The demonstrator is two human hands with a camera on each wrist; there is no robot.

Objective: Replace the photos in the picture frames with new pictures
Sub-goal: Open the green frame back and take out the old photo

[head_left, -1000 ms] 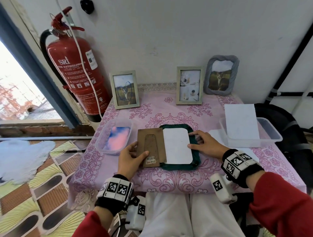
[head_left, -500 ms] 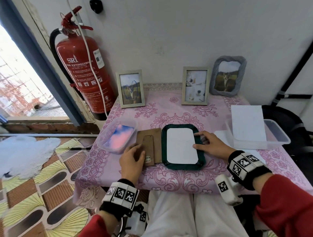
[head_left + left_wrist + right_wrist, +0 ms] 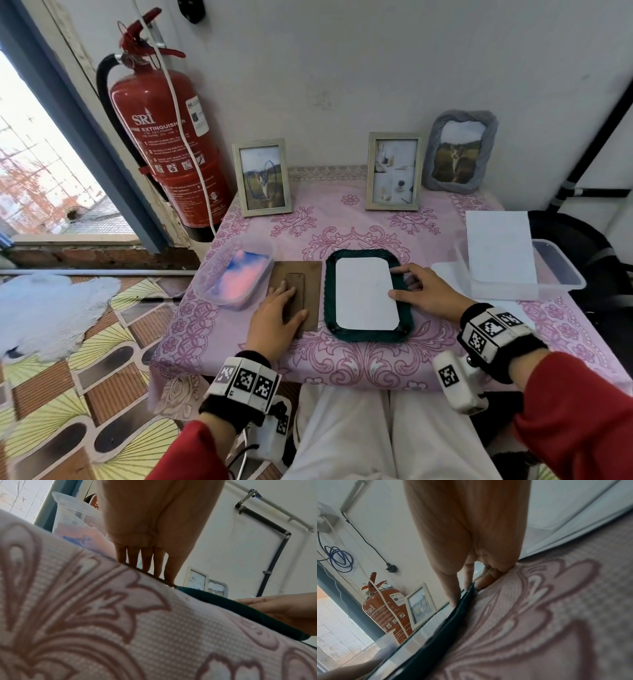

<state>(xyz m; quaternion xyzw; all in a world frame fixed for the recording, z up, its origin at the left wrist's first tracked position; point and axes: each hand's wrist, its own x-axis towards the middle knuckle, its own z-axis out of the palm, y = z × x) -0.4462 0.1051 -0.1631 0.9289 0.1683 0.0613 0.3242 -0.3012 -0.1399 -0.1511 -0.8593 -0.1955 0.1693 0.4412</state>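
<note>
A dark green picture frame (image 3: 407, 329) lies face down at the table's middle, with a white photo back (image 3: 363, 294) showing inside it. Its brown backing board (image 3: 310, 274) lies flat on the cloth just left of it. My left hand (image 3: 291, 301) rests flat on that board with straight fingers (image 3: 145, 563). My right hand (image 3: 399, 282) touches the photo's right edge with thumb and index tip, and its other fingers curl over the green rim (image 3: 447, 620). Neither hand holds anything up.
Three standing frames (image 3: 263, 178) (image 3: 394, 171) (image 3: 459, 150) line the back wall. A plastic tub (image 3: 212, 274) with a pink and blue picture sits left of the board. A clear container (image 3: 558, 270) with a white sheet (image 3: 500, 246) stands at the right. A red fire extinguisher (image 3: 168, 137) stands beyond the table's left corner.
The left hand has drawn the backing board left, off the green frame, and laid it flat on the cloth. The whole white photo back is now uncovered. The right hand stays at the frame's right edge.
</note>
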